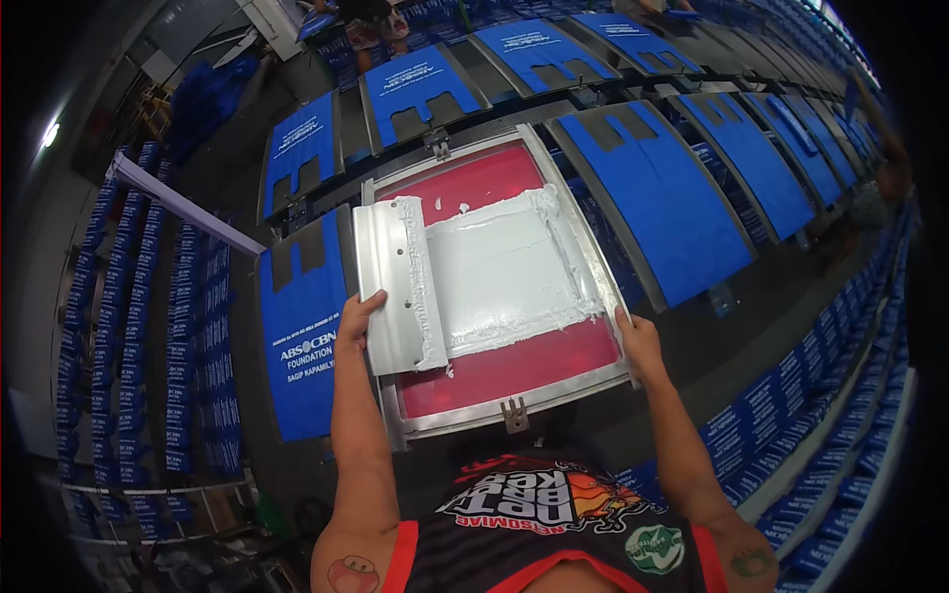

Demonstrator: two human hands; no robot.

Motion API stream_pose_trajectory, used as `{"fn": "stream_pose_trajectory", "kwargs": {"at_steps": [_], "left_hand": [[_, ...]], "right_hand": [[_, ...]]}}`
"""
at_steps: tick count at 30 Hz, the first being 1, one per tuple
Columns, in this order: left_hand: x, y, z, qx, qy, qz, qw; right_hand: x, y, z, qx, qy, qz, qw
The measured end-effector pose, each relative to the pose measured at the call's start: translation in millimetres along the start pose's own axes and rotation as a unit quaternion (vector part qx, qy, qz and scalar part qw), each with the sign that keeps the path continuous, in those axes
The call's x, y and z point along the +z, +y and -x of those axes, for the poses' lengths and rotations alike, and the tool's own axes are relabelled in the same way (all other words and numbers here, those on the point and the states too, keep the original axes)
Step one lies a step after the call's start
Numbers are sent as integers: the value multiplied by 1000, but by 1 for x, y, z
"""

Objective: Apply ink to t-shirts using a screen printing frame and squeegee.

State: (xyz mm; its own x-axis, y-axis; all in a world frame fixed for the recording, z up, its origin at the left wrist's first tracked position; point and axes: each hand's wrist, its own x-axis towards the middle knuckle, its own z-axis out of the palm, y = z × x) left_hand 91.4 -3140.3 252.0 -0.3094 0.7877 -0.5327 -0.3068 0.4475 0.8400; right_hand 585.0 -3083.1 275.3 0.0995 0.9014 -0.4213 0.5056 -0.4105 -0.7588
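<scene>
A silk-screen printing frame [514, 416] with a pale metal border lies before me, its mesh red at both ends. White ink [499, 262] covers the middle of the mesh, thick and lumpy along its edges. A wide silver metal squeegee [393, 287] rests along the left side, its inner edge caked with white ink. My left hand [358, 321] is closed on the squeegee's outer edge, thumb on top; its other fingers are hidden beneath. My right hand [638, 341] grips the frame's right side, fingers partly hidden.
Blue printed sheets with notched ends lie on boards around the frame, one at left [301, 346] and one at right [657, 198]. Rows of blue bags hang at left [163, 366] and right [791, 415]. A pale bar [188, 208] stands out at left. Other people are at the far side.
</scene>
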Motion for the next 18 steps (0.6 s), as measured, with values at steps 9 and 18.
{"fn": "stream_pose_trajectory", "kwargs": {"at_steps": [9, 18], "left_hand": [[22, -20, -17, -17, 18, 38, 999], [105, 90, -56, 179, -23, -480, 859]], "right_hand": [[-5, 27, -81, 18, -48, 27, 998], [12, -21, 56, 38, -271, 157, 949]]}}
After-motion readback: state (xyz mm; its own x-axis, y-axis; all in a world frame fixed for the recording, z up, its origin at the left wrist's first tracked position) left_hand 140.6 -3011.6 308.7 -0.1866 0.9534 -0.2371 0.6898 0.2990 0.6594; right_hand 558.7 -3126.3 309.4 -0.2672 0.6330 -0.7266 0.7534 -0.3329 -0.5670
